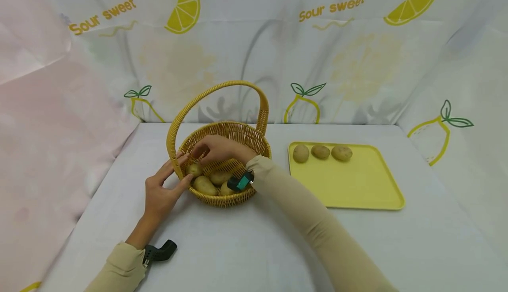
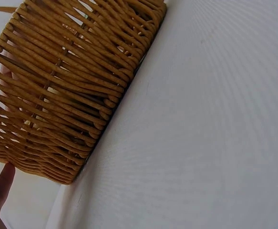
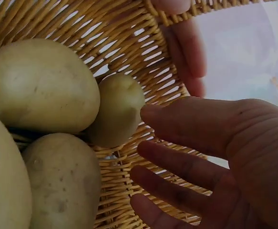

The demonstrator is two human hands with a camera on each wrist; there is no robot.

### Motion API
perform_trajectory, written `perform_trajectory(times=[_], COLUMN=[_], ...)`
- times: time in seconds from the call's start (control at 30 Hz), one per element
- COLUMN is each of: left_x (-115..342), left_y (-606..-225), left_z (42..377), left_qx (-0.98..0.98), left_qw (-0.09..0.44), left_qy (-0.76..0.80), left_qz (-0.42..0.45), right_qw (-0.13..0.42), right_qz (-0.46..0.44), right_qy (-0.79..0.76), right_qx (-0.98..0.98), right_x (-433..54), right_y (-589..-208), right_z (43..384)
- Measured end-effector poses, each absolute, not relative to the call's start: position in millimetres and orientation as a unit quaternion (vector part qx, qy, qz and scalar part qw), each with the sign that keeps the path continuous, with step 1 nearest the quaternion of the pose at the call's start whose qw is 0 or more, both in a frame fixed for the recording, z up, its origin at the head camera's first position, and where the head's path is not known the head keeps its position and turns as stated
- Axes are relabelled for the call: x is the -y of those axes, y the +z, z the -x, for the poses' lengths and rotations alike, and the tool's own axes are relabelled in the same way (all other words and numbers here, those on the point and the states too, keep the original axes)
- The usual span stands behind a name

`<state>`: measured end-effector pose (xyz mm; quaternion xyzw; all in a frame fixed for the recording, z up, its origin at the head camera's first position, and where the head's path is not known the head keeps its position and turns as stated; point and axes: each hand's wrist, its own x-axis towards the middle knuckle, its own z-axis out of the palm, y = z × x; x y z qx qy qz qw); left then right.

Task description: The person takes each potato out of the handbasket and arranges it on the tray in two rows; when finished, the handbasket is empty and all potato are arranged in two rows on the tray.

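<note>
1. A round, golden-brown woven wicker basket with a tall arched handle (image 1: 222,201) is held at its rim by the left hand (image 1: 160,192), the thumb being laid over the edge and the other fingers placed about the foot of the handle.
2. The right hand (image 1: 218,147) is lowered into the basket, beneath the arch; its thumb and fingers are spread apart and nothing is gripped by them.
3. A small, roundish, yellow-brown potato (image 1: 194,170) is set against the basket wall, between the two hands. The right thumb tip is brought right up to it; whether it is touched cannot be told.
4. Three larger, smooth, oval, pale brown potatoes (image 1: 205,186) are gathered in the basket, on the wearer's side of the right hand.
5. A flat, rectangular, pale yellow tray (image 1: 349,186) is placed well to the right of the right hand. Three brown potatoes (image 1: 320,152) are lined up on it, along the edge farther from the wearer.
6. Basket and tray are supported by a white-covered table (image 1: 222,248), beyond which a white cloth backdrop printed with yellow lemons (image 1: 246,27) is hung, facing both hands.
7. The forearms are covered by beige sleeves (image 1: 309,212).
</note>
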<state>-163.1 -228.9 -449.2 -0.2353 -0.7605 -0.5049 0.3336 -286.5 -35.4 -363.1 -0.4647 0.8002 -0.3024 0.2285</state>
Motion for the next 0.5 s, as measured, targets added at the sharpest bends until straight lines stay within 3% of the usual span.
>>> perform_trajectory(times=[0.27,0.5], left_x=[224.1,211.4], left_y=[-440.6,-420.6], left_z=[160.4,148.4], left_qx=[0.765,0.759], left_qw=[0.342,0.340], left_qy=[-0.494,-0.504], left_qz=[0.232,0.234], right_qw=[0.232,0.268], right_qz=[0.455,0.480], right_qy=[-0.297,-0.312], right_qx=[-0.807,-0.775], right_x=[38.3,38.4], right_y=[-370.8,-380.3], right_z=[286.3,285.3])
